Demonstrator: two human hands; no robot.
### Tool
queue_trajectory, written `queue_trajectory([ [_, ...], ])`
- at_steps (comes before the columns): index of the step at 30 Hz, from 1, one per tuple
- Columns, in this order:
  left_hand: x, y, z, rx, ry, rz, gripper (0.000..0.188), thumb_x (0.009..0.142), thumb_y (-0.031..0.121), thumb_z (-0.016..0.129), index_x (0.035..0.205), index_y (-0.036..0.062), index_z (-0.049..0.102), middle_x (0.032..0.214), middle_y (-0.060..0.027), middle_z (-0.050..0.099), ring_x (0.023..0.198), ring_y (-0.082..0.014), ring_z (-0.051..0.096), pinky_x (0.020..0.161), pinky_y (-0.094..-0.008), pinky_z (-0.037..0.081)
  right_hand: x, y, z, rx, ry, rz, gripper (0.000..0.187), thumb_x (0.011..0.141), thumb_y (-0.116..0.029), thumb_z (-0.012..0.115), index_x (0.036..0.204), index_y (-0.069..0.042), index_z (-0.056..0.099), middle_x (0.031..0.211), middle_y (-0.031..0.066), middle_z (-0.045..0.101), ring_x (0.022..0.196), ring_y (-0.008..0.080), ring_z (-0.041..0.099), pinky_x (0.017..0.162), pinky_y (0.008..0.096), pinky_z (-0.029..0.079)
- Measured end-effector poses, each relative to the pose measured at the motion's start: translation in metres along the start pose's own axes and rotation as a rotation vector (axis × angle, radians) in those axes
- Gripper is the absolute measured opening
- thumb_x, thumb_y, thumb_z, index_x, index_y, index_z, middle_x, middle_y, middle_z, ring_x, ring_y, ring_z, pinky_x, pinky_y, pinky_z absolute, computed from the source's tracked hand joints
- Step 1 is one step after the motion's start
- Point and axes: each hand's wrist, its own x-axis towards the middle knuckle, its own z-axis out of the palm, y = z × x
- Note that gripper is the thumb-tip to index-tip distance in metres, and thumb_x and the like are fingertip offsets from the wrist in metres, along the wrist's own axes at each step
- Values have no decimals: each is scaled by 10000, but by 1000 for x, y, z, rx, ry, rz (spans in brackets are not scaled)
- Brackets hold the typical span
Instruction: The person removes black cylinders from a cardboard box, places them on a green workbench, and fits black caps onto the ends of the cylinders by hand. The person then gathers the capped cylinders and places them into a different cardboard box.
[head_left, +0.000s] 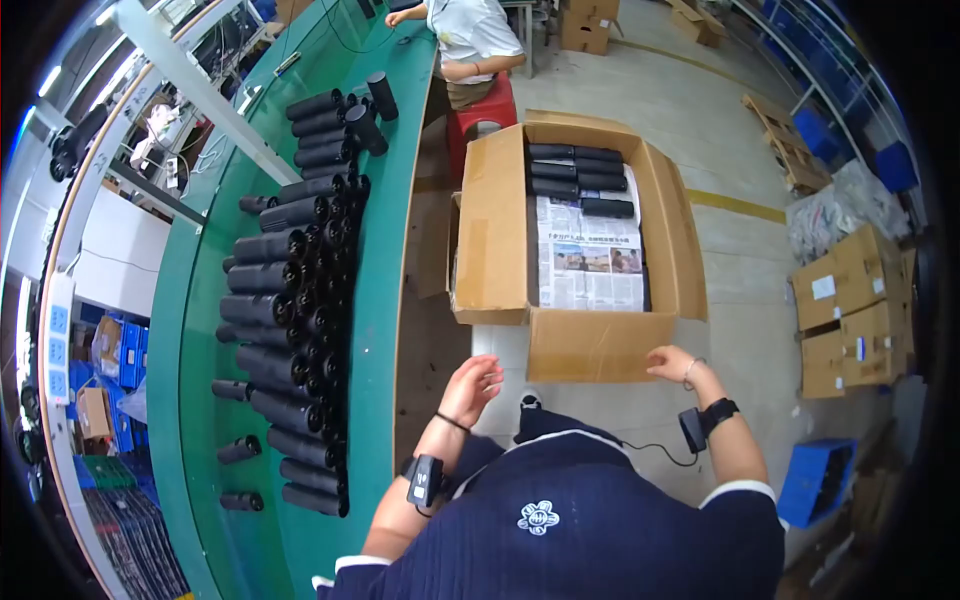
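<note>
Left hand: the left hand (pixel 470 391) hung between worktop and carton, fingers loosely bent and spread a little; nothing in its grasp.
Right hand: the right hand (pixel 673 363) was at the near right corner of the carton's front flap (pixel 590 347), fingers bent; could not tell whether it pinched the flap or only hovered there.
Carton: the open carton (pixel 490 230) stood ahead of both hands, flaps folded outward.
Carton contents: a newspaper sheet (pixel 592 285) lay inside; seven black cylinders (pixel 554 187) were counted on its far end, in two columns, lying on their sides. Dark edges showed beside the sheet; what lay beneath could not be told.
Progress (judged): layer on the paper begun, well short of full; most of the sheet was bare.
Worktop stock: a long heap of black cylinders (pixel 262 309) remained on the green worktop (pixel 378 300), left of the carton; two stood upright at the far end, a few lay loose along the left side. Much seemed left to place.
Beyond: a co-worker (pixel 470 38) sat on a red stool (pixel 490 105) by the worktop.
</note>
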Motion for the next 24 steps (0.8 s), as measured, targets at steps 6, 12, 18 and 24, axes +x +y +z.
queue_trajectory([
  [6, 133, 13, 90, 21, -176, -224, 178, 933, 182, 515, 1062, 82, 586, 919, -49, 623, 818, -165, 608, 709, -301, 502, 36, -27, -150, -191, -82, -119, 535, 801, -262, 687, 1262, -45, 527, 1090, 178, 645, 1011, 303, 617, 865, 355, 491],
  [12, 274, 33, 156, -45, -208, -357, 181, 930, 196, 513, 1046, 74, 579, 910, -51, 622, 816, -172, 614, 696, -304, 518, 113, -70, -242, -375, -245, -113, 593, 796, -290, 699, 1310, -88, 483, 1128, 205, 618, 1039, 330, 604, 878, 387, 486],
  [18, 409, 35, 214, 6, -120, -394, 243, 914, 190, 512, 1100, 36, 543, 927, -95, 591, 783, -210, 600, 664, -319, 533, 293, -8, -269, -517, -65, -31, 509, 753, -234, 692, 1235, -133, 564, 1095, 169, 633, 1017, 366, 593, 864, 417, 488],
  [24, 506, 47, 208, -40, 89, -314, 250, 893, 163, 533, 1101, 27, 505, 916, -89, 548, 759, -196, 583, 573, -287, 520, 449, 24, -236, -533, 390, 28, 527, 762, -64, 612, 1273, -141, 511, 1254, 111, 535, 1213, 276, 475, 981, 445, 396],
])
